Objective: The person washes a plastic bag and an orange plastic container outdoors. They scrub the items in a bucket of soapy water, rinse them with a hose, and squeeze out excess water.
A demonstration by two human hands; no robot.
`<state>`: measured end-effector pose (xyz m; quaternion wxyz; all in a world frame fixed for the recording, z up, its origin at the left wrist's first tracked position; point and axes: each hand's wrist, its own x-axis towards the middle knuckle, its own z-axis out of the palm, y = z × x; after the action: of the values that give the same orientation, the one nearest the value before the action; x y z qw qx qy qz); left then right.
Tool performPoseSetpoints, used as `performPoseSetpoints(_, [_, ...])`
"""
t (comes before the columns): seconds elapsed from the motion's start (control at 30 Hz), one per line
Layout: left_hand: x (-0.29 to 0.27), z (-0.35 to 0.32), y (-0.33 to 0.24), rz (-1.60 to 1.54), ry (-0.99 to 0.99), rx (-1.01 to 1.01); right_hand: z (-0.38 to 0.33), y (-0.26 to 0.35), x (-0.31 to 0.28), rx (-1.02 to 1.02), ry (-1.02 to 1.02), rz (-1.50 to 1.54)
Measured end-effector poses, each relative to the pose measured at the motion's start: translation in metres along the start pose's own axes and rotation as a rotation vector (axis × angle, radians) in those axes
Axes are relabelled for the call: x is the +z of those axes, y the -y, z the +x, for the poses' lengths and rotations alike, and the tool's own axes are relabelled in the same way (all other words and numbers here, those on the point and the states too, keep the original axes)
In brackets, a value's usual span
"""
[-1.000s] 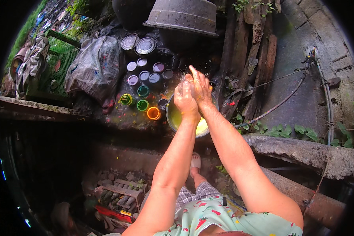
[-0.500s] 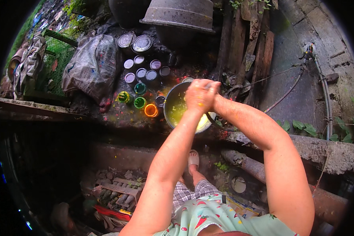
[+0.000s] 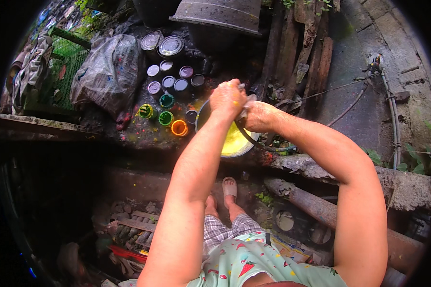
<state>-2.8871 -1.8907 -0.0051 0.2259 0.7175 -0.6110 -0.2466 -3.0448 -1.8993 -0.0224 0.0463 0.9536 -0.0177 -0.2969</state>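
My left hand (image 3: 227, 98) is closed in a fist, smeared with yellow, just above a round metal bucket (image 3: 203, 115) of yellow paint (image 3: 234, 143). My right hand (image 3: 259, 116) sits right against it on the right, fingers curled. Between the two hands both pinch a small pale crumpled piece (image 3: 245, 104), plastic or cloth; I cannot tell which. The bucket's dark wire handle (image 3: 254, 142) hangs over its rim below my right hand. Both forearms hide much of the bucket.
Several small open paint cans (image 3: 166, 101) in green, orange and purple stand left of the bucket on a stained ledge. A filled plastic bag (image 3: 107, 76) lies further left, a large grey tub (image 3: 220, 14) behind. Wooden planks (image 3: 306, 57) and a hose (image 3: 392, 119) are to the right.
My hands went from raised with fingers stretched and palms together to clenched fists pressed side by side, lower over the bucket.
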Motion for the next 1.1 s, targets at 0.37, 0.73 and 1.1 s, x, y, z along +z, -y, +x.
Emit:
performPoseSetpoints(0.37, [0.024, -0.051, -0.041, -0.495, -0.33, 0.29, 0.039, -0.037, 0.098, 0.389, -0.808, 1.347])
performPoseSetpoints(0.73, [-0.023, 0.078, 0.081, -0.828, -0.532, -0.602, 0.049, 0.078, -0.021, 0.867, -0.871, 1.149])
performPoseSetpoints(1.1, [-0.089, 0.082, 0.108, 0.174, -0.261, -0.144, 0.005, 0.072, -0.123, 0.653, -0.66, 0.983])
